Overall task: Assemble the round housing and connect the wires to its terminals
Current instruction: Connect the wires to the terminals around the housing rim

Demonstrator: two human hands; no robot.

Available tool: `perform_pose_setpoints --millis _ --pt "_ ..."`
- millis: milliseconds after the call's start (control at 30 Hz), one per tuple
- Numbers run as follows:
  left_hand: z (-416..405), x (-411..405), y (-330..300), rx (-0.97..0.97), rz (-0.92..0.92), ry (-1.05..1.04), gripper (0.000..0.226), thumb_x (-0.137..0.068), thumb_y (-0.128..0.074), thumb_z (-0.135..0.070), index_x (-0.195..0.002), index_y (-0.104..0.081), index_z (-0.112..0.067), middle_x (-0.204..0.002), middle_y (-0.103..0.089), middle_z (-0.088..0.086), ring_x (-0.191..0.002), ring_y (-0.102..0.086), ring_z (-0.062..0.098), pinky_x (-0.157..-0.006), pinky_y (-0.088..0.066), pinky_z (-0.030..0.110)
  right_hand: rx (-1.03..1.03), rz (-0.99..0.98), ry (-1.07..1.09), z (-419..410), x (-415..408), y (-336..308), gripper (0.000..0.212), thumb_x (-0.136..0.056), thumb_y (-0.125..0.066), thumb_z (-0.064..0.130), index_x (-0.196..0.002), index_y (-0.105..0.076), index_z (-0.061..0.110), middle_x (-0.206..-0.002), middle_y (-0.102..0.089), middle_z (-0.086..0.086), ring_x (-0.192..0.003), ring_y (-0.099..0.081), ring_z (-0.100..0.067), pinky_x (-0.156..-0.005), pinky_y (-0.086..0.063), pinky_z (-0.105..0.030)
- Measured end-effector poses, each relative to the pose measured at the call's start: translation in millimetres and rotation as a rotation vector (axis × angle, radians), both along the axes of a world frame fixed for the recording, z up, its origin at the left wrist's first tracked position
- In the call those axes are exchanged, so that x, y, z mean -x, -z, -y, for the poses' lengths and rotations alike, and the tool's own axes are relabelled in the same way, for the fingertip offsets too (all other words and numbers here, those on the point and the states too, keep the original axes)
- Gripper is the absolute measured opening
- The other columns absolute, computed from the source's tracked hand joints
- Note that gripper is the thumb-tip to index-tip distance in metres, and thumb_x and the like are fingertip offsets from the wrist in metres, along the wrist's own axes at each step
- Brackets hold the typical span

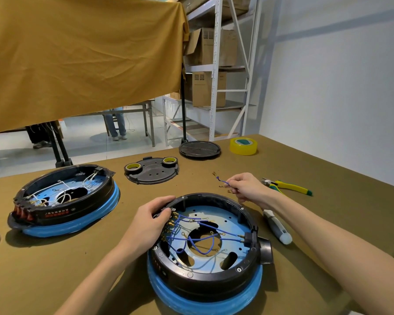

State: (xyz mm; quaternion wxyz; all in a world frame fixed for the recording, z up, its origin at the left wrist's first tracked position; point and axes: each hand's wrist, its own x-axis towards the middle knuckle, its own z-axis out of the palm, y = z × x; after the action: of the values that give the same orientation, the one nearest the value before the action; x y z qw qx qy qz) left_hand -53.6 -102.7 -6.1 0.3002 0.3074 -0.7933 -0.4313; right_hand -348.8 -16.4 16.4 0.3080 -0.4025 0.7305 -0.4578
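Olive cloth covers the workbench (pixel 305 169), where the round housing (pixel 205 244) sits near the middle on its blue base, already carrying several blue wires (pixel 191 237) run from the terminals (pixel 171 220) on its left rim across the plate, so the wiring looks partly done. Curled over that left rim, the left hand (pixel 150 220) steadies the housing with fingertips by the terminals, while the right hand (pixel 248 187), just beyond the far rim, pinches one loose blue wire (pixel 223 181) that still has to be fitted. Black cover plates (pixel 151 170) lie farther off, unmounted, so closing up appears to remain.
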Motion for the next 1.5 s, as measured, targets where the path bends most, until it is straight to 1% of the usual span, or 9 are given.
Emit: perform_pose_setpoints --millis 200,333,567,667,900,1033,1200,1300,1500 --pt "1 1 1 -0.020 -0.006 0.002 0.036 -0.106 -0.053 -0.013 -0.139 -0.061 -0.024 -0.127 -0.067 -0.008 -0.118 -0.063 0.010 -0.097 -0.052 0.027 -0.027 -0.136 0.053 2 10 11 0.021 -0.105 -0.054 0.014 -0.099 -0.073 0.006 -0.069 -0.067 -0.001 -0.055 -0.048 -0.008 -0.047 -0.038 -0.016" --pt "0 0 0 -0.020 -0.005 0.000 0.036 -0.106 -0.053 -0.014 -0.139 -0.061 -0.025 -0.126 -0.067 -0.009 -0.117 -0.062 0.009 -0.094 -0.052 0.024 -0.090 -0.361 0.016 12 11 16 0.027 -0.101 -0.060 0.015 -0.080 -0.076 0.011 -0.068 -0.070 0.006 -0.063 -0.059 -0.002 -0.066 -0.044 -0.021" --pt "0 0 0 -0.029 -0.010 0.010 0.035 -0.106 -0.052 -0.015 -0.135 -0.062 -0.030 -0.123 -0.069 -0.012 -0.110 -0.066 0.003 -0.084 -0.053 0.017 -0.198 -0.852 0.148 11 21 13 0.022 -0.097 -0.057 0.013 -0.108 -0.077 0.010 -0.112 -0.072 -0.009 -0.102 -0.066 -0.025 -0.093 -0.056 -0.039" --pt "0 -1 0 -0.028 -0.008 0.008 0.035 -0.106 -0.052 -0.015 -0.137 -0.062 -0.029 -0.123 -0.068 -0.012 -0.111 -0.065 0.004 -0.087 -0.053 0.018 -0.371 -0.851 0.108 8 24 14 0.019 -0.096 -0.064 0.020 -0.106 -0.077 0.010 -0.107 -0.074 -0.010 -0.097 -0.068 -0.026 -0.090 -0.059 -0.041" --pt "0 0 0 -0.033 -0.013 0.014 0.034 -0.106 -0.052 -0.016 -0.137 -0.062 -0.028 -0.123 -0.068 -0.011 -0.112 -0.064 0.005 -0.088 -0.053 0.020 -0.338 -0.935 0.121 1 20 15 0.017 -0.102 -0.057 0.024 -0.111 -0.069 0.015 -0.111 -0.072 -0.009 -0.103 -0.066 -0.027 -0.093 -0.055 -0.043" --pt "-1 -1 0 -0.019 -0.015 0.014 0.035 -0.106 -0.052 -0.015 -0.136 -0.062 -0.028 -0.124 -0.068 -0.011 -0.114 -0.064 0.007 -0.085 -0.051 0.016 -0.016 -0.701 0.078 -5 2 2 0.007 -0.103 -0.056 0.017 -0.102 -0.063 0.016 -0.091 -0.072 0.000 -0.083 -0.067 -0.011 -0.084 -0.054 -0.036" --pt "-12 -2 -10 0.104 -0.032 -0.047 0.038 -0.102 -0.061 -0.023 -0.139 -0.060 -0.028 -0.132 -0.063 -0.016 -0.125 -0.056 0.002 -0.107 -0.045 0.028 0.333 -0.513 -0.060 -17 -50 -24 0.007 -0.102 -0.059 0.017 -0.097 -0.064 0.021 -0.076 -0.069 0.004 -0.068 -0.064 -0.005 -0.069 -0.051 -0.022" --pt "-21 -3 -29 0.193 -0.195 -0.099 0.033 -0.096 -0.069 -0.026 -0.129 -0.067 -0.027 -0.110 -0.072 -0.021 -0.108 -0.062 -0.005 -0.091 -0.046 0.010 0.458 -0.517 -0.166 -25 -83 -31 0.006 -0.102 -0.061 0.019 -0.096 -0.063 0.022 -0.068 -0.063 0.007 -0.061 -0.054 -0.005 -0.063 -0.045 -0.018" --pt "-35 -2 -45 0.150 -0.351 -0.020 0.018 -0.092 -0.075 -0.022 -0.109 -0.077 -0.027 -0.095 -0.078 -0.014 -0.091 -0.072 0.004 -0.087 -0.053 0.022 0.509 -0.586 -0.296 -33 -119 -22 0.001 -0.103 -0.060 0.019 -0.103 -0.060 0.020 -0.063 -0.055 0.000 -0.057 -0.045 -0.014 -0.058 -0.038 -0.025"
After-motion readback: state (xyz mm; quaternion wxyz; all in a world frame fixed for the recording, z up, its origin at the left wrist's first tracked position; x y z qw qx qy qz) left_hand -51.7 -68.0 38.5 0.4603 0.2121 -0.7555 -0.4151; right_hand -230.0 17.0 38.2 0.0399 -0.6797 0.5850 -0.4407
